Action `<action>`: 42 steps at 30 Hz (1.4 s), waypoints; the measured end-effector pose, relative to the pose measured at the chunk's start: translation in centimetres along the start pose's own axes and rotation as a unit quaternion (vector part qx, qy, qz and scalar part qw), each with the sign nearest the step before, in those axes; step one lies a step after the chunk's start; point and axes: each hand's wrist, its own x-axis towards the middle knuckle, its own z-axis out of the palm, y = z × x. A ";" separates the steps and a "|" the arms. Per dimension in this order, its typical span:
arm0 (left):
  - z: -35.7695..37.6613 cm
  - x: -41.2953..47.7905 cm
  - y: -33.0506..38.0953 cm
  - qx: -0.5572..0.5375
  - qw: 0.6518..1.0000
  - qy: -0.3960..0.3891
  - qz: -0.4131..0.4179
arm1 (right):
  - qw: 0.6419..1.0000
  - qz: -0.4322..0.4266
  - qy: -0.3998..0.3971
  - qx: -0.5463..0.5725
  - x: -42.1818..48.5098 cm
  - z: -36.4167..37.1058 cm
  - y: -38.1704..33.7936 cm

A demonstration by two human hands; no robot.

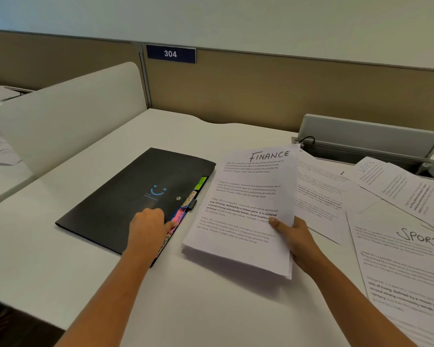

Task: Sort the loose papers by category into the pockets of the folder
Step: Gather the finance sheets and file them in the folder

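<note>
A black folder (125, 196) lies closed and flat on the white table (60, 259), at about ten o'clock from the middle of the scene. Its long axis runs from seven o'clock up toward one o'clock, with the opening edge on its right side. Out of that edge poke coloured index tabs (186, 206): a green one farthest away, a tan one, a pink one, and another partly hidden under the wrist. What the pockets hold cannot be seen with the cover down.

The left hand (148, 226) rests on the folder's near right part, fingers curled, thumb pressed against the pink tab at the edge; it grips nothing that I can make out.

The right hand (292, 236) holds a stack of white sheets (238, 216) just beside the folder at three o'clock from it, thumb on top and fingers beneath, pinching its right edge. The stack is tilted up off the table, its long axis nearly parallel to the folder's, the handwritten heading "FINANCE" at the far end.

At three to four o'clock more loose papers (398, 246) lie fanned and overlapping on the table, two headed "SPORTS". Behind them, at two o'clock, a grey cable hatch (368, 144) stands open.
</note>
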 end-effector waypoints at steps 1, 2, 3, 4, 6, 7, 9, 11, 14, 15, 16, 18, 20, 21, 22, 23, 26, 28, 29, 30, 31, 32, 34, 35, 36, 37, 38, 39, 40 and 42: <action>-0.1 -0.1 0.1 -0.006 1.000 0.001 -0.003 | 1.000 -0.001 0.002 0.001 0.0 0.0 0.0; -0.3 -0.2 0.2 -0.016 1.000 0.001 -0.007 | 1.000 -0.002 0.004 0.002 0.0 0.1 -0.1; -0.4 -0.2 0.4 -0.027 1.000 0.003 -0.011 | 1.000 -0.003 0.005 0.002 -0.1 0.1 -0.1; -0.6 -0.3 0.5 -0.035 0.999 0.004 -0.012 | 1.000 -0.003 0.006 0.002 -0.1 0.1 -0.1; -0.5 -0.2 0.5 -0.040 0.999 0.004 -0.011 | 1.000 -0.003 0.004 0.004 -0.2 0.2 -0.1; -0.4 -0.1 0.5 -0.040 0.999 0.006 -0.010 | 1.000 -0.002 0.003 0.004 -0.2 0.2 -0.1; -0.1 0.0 0.4 -0.037 0.999 0.007 -0.007 | 1.000 0.000 0.004 0.002 -0.3 0.1 0.0; 0.0 0.2 0.5 -0.035 0.999 0.007 -0.003 | 1.000 0.005 0.003 0.003 -0.3 0.0 0.0; -0.1 0.3 0.5 -0.058 0.998 0.020 -0.009 | 1.000 0.008 -0.004 0.003 -0.2 -0.1 -0.2; 0.0 0.5 0.4 -0.063 0.998 0.024 -0.010 | 1.000 0.009 -0.005 0.004 -0.2 -0.2 -0.3; -0.1 0.5 0.4 -0.067 0.997 0.024 -0.012 | 1.000 0.009 -0.005 0.004 -0.2 -0.2 -0.4; -0.4 0.6 0.2 -0.073 0.997 0.023 -0.013 | 1.000 0.012 -0.003 0.005 -0.2 -0.2 -0.6; -0.7 0.5 0.2 -0.068 0.997 0.024 -0.007 | 1.000 0.019 0.002 0.004 -0.2 -0.2 -0.7; -0.8 0.4 0.2 -0.059 0.998 0.021 -0.003 | 1.000 0.022 0.004 0.003 -0.2 -0.2 -0.8; -0.8 0.2 0.3 -0.049 0.999 0.016 -0.002 | 1.000 0.024 0.005 0.003 -0.3 -0.2 -0.8; -0.7 0.0 0.3 -0.043 0.999 0.011 -0.002 | 1.000 0.026 0.006 0.002 -0.3 -0.2 -0.9; -0.4 -0.3 0.4 -0.046 0.999 0.009 -0.013 | 1.000 0.027 0.004 0.002 -0.5 -0.2 -1.0; -0.5 -0.3 0.5 -0.060 0.998 0.009 -0.024 | 1.000 0.025 0.000 0.004 -0.6 -0.1 -1.2; -0.5 -0.3 0.6 -0.068 0.997 0.008 -0.029 | 1.000 0.023 -0.001 0.004 -0.6 -0.1 -1.2; -0.6 -0.3 0.6 -0.074 0.997 0.010 -0.033 | 1.000 0.021 -0.002 0.004 -0.7 -0.1 -1.3; -0.6 -0.3 0.6 -0.074 0.997 0.012 -0.034 | 1.000 0.021 -0.003 0.005 -0.7 0.0 -1.3; -0.7 -0.3 0.6 -0.070 0.997 0.013 -0.033 | 1.000 0.021 -0.004 0.005 -0.8 0.0 -1.4; -0.8 -0.4 0.7 -0.063 0.998 0.008 -0.029 | 1.000 0.023 -0.003 0.005 -1.0 0.1 -1.4; -0.8 -0.5 0.7 -0.062 0.998 0.007 -0.027 | 1.000 0.025 -0.001 0.004 -1.0 0.1 -1.5; -0.9 -0.5 0.8 -0.061 0.998 0.007 -0.024 | 1.000 0.026 0.001 0.003 -1.1 0.0 -1.5; -1.0 -0.4 0.7 -0.065 0.997 0.009 -0.027 | 1.000 0.028 0.002 0.002 -1.1 0.0 -1.5; -1.1 -0.3 0.5 -0.075 0.997 0.015 -0.028 | 1.000 0.028 0.002 0.000 -1.2 0.0 -1.6; -1.2 0.0 0.1 -0.094 0.995 0.021 -0.029 | 1.000 0.029 0.001 0.000 -1.3 0.0 -1.7; -1.4 0.3 -0.4 -0.116 0.993 0.027 -0.027 | 1.000 0.031 -0.001 0.002 -1.3 -0.1 -1.8; -2.2 0.9 -1.4 -0.159 0.987 0.022 -0.028 | 0.999 0.036 -0.007 0.012 -1.4 -0.1 -2.1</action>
